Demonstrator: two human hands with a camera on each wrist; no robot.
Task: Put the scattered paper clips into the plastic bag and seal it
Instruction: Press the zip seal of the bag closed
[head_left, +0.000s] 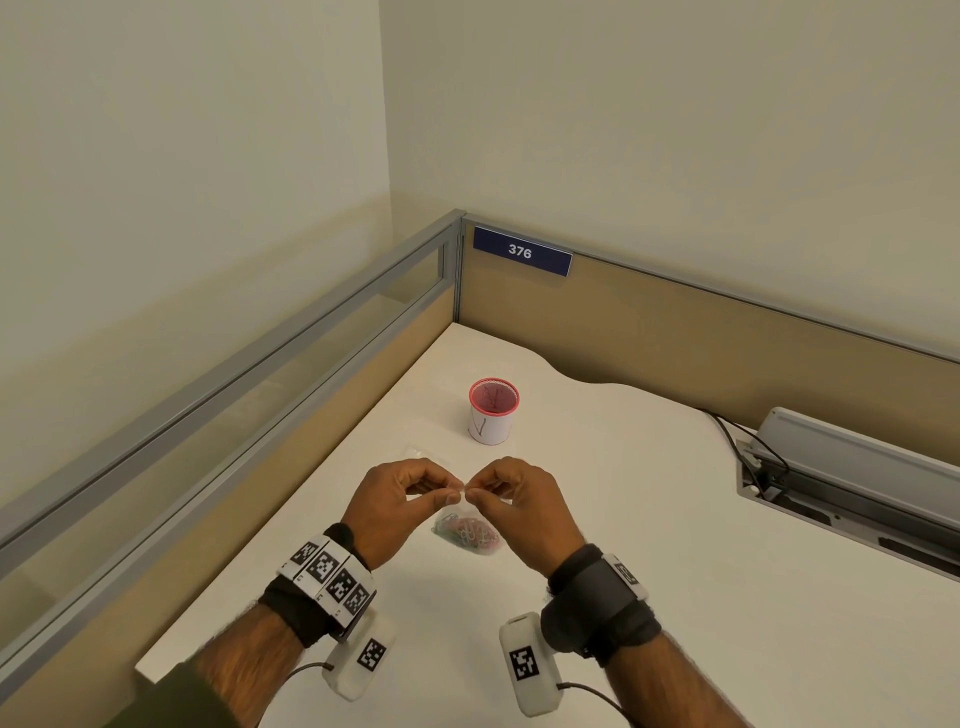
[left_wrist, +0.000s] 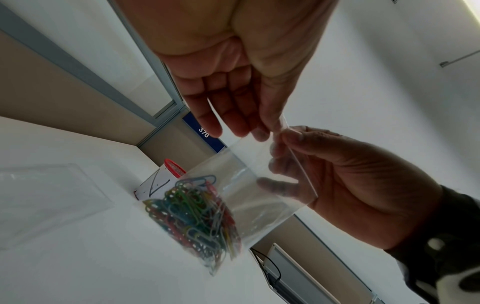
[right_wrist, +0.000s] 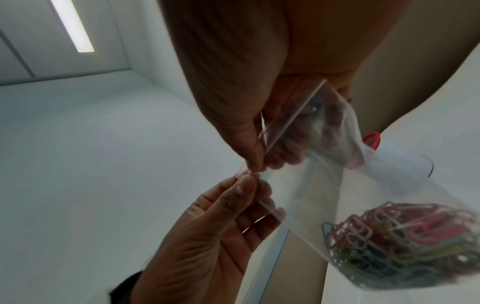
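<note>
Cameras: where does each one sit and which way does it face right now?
Head: above, facing forward-down at the desk; both forearms, left hand and right hand show.
Left wrist: under the left palm, looking along the fingers at the plastic bag.
Right wrist: under the right palm, facing the bag's top edge.
All share the paper clips and red-rimmed cup.

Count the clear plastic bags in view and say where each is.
2: one plastic bag of paper clips pinched by both hands; one flat on the desk, left of them.
</note>
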